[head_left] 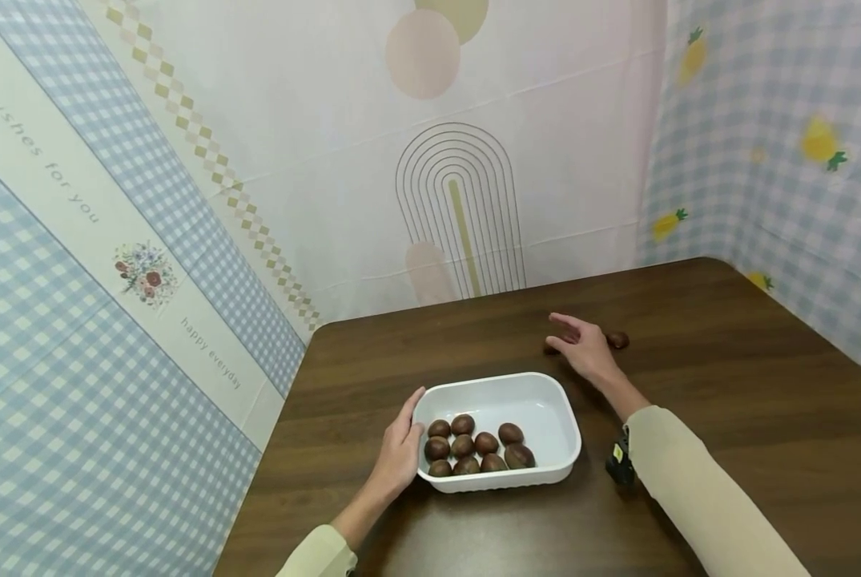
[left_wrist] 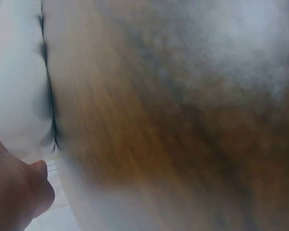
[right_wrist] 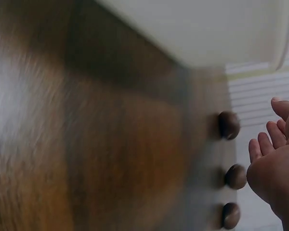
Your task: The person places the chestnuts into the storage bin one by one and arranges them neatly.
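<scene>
A white rectangular dish (head_left: 556, 429) with several dark brown, roundish fruits (head_left: 485, 443) in its left and front part stands on the table. My left hand (head_left: 396, 457) grips the dish at its left end, thumb by the rim. Farther back on the right, my right hand (head_left: 580, 349) hovers with thumb and fingers apart over more of the same fruits, partly hidden beneath it; one fruit (head_left: 618, 340) shows beside it. In the right wrist view three fruits (right_wrist: 235, 176) stand in a row near the right hand (right_wrist: 277, 159), which holds nothing.
The dark wood table (head_left: 416, 533) runs back to a white patterned wall cloth (head_left: 574, 160). Blue checked cloth (head_left: 55, 336) hangs on the left and right. A black wrist camera (head_left: 620, 461) hangs below the right sleeve.
</scene>
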A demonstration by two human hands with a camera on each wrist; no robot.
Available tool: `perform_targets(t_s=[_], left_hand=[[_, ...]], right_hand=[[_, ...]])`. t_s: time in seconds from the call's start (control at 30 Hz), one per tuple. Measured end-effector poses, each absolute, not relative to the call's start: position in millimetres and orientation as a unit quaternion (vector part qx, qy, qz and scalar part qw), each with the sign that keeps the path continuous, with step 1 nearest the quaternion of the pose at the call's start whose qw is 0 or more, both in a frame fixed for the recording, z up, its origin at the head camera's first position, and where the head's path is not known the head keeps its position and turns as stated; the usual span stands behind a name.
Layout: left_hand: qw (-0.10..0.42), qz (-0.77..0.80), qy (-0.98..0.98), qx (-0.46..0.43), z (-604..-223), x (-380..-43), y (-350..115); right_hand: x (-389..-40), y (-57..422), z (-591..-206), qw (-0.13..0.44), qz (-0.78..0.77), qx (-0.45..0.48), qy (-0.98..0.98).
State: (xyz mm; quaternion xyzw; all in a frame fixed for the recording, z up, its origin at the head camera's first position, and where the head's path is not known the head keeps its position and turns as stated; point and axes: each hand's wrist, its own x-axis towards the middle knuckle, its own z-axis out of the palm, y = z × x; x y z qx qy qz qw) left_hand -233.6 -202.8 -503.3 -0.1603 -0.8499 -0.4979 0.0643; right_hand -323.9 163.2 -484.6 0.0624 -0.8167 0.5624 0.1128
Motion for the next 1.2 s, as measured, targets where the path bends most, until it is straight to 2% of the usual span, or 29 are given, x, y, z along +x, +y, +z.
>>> perform_targets(t_s=[0.5,0.8,1.2], left_hand=[[0.064,-0.511,-0.84,-0.172,-498.9,-230.3,-199.9],[0.063,-0.515,-0.837,-0.173,-500.1,-230.8,-202.6],[0.062,-0.51,-0.842,-0.167,-503.8,-231.9,-207.7]], right_hand=[[-330.4,174.2,-504.1,0.069,0.466,0.039,-0.881],[-332.5,166.1,-510.1,0.123,0.42,0.038,-0.898],[-328.6,161.1,-511.4,0.144,0.417,0.028,-0.897]])
